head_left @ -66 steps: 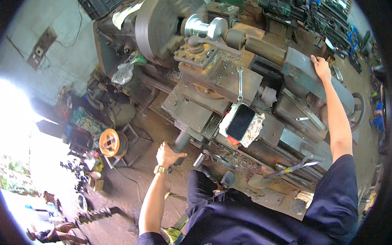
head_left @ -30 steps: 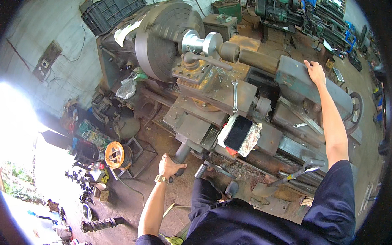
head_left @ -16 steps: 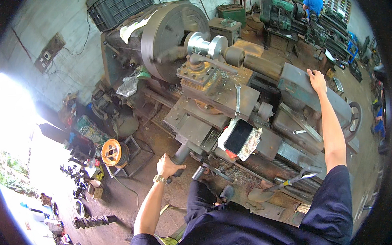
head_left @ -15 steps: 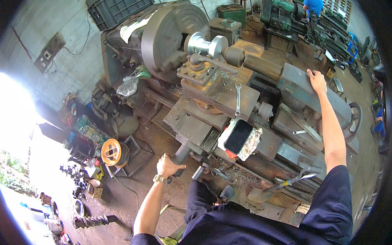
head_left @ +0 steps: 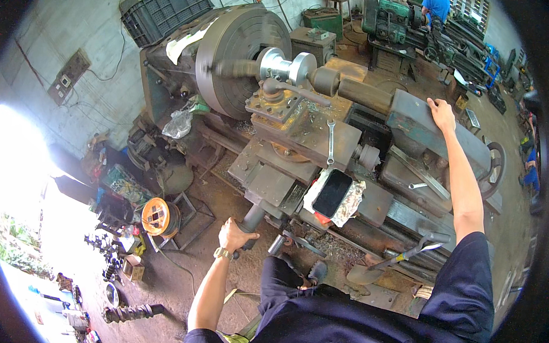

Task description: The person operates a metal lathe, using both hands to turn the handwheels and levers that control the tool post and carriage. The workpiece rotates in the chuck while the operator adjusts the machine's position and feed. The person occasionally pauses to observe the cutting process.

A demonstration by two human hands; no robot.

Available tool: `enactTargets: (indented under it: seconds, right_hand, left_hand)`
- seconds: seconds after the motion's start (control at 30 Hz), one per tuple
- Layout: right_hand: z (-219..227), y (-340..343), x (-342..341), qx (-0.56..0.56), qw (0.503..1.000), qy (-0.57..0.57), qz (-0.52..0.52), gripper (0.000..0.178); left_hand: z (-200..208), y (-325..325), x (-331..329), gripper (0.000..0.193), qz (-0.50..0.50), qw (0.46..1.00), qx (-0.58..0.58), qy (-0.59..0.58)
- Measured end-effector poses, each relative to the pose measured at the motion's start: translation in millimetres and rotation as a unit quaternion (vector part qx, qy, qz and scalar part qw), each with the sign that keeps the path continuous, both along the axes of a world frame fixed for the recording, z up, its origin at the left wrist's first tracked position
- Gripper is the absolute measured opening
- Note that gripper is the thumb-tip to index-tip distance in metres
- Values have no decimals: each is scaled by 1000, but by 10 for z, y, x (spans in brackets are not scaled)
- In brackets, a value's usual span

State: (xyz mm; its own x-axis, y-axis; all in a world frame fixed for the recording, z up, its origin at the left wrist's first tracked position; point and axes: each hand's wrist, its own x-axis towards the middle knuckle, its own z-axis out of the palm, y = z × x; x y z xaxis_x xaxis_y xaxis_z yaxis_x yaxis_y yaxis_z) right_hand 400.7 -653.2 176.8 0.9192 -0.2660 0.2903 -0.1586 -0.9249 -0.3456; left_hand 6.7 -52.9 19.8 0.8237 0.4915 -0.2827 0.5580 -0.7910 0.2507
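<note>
My left hand (head_left: 233,235), a watch on its wrist, is closed round the crank handle (head_left: 245,245) at the near end of the lathe's cross slide (head_left: 273,180). My right hand (head_left: 443,114) rests on the tailstock (head_left: 427,121), its fingers lying on the top. A shiny turned metal workpiece (head_left: 275,64) sits between the big round chuck (head_left: 222,67) and the tailstock centre (head_left: 324,80). Motion blur shows at the chuck's face. The tool post (head_left: 275,102) with its clamping lever stands just on the near side of the workpiece.
A wrench (head_left: 331,142) and a phone (head_left: 332,192) on a rag lie on the carriage. A shovel (head_left: 366,273) leans low by the lathe bed. An orange-rimmed spool (head_left: 157,216) stands on the floor at left. A person in blue (head_left: 436,6) is near another lathe at the back.
The chuck is turning: a blurred streak now sticks out from its face beside the workpiece. The whole view has shifted slightly. Both hands keep their places on the handle and tailstock.
</note>
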Motion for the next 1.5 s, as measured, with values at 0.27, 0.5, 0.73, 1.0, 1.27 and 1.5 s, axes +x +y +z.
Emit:
enactTargets:
  seconds: [0.27,0.5,0.73,1.0,1.27,1.5]
  right_hand:
    - [22,-7,4,0,1000,14,12,58]
    - [0,-6,9,6,1000,-4,8,58]
    - [19,2,-5,4,1000,1,16,58]
    - [40,23,-32,10,1000,-3,15,57]
    - [71,36,-41,14,1000,15,14,56]
    - [55,49,-61,19,1000,-6,3,58]
  left_hand:
    - [30,-18,-1,95,4,1000,-2,1]
    - [27,-18,-2,93,-1,1000,4,-4]
    - [-50,6,-16,96,-6,1000,19,-16]
    - [-67,17,-16,96,0,1000,12,-9]
    - [-61,15,-10,98,2,1000,7,-8]
    - [-111,47,-13,97,-1,1000,2,-12]
